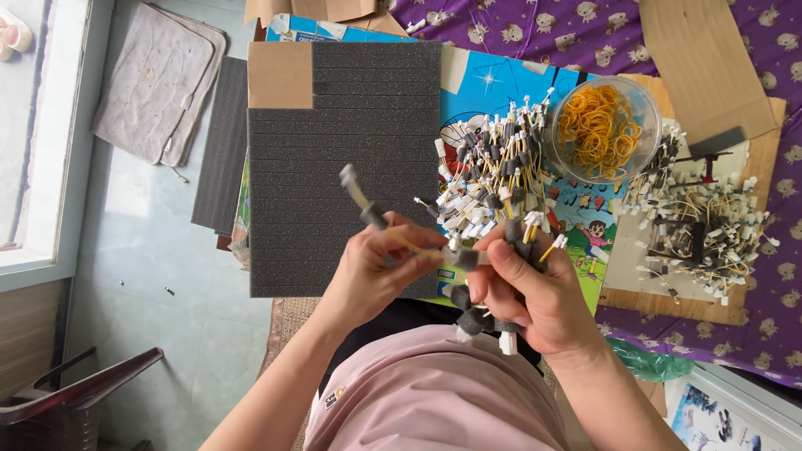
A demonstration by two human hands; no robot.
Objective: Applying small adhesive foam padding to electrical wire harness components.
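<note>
My left hand [372,271] pinches a thin yellow wire [409,245] with a dark foam sleeve and a grey end that sticks up to the left. My right hand [526,288] grips a bunch of short yellow wires with white connectors and dark foam sleeves [480,313]; some ends poke up above the fingers, others hang below the palm. Both hands meet over the near edge of a dark grey foam sheet [334,134] cut into strips. Just beyond the hands lies a pile of finished wires [493,171].
A clear bowl of orange rubber bands [603,125] stands at the right. A second heap of white-tipped wires [702,225] lies on a wooden board. Cardboard pieces [706,63] rest on the purple patterned cloth [777,317]. A grey mat [159,79] lies on the floor at left.
</note>
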